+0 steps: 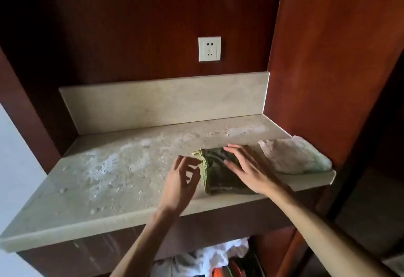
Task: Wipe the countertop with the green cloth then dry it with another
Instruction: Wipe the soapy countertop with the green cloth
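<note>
Green cloth [220, 171] folded flat on the right half of the surface [109, 193], near the front edge, long axis running from the front edge toward the back wall. Right hand [247, 167] pressed flat on top of it with fingers spread wide and gripping nothing; left hand [181, 182] just beside its left edge, fingers loosely curled and empty, maybe touching the fold. White wet patch [109, 165] well to the left of both hands, so probably a sweep leftward across the surface, with the right hand already in place; pale second cloth [295, 156] waiting at the far right.
</note>
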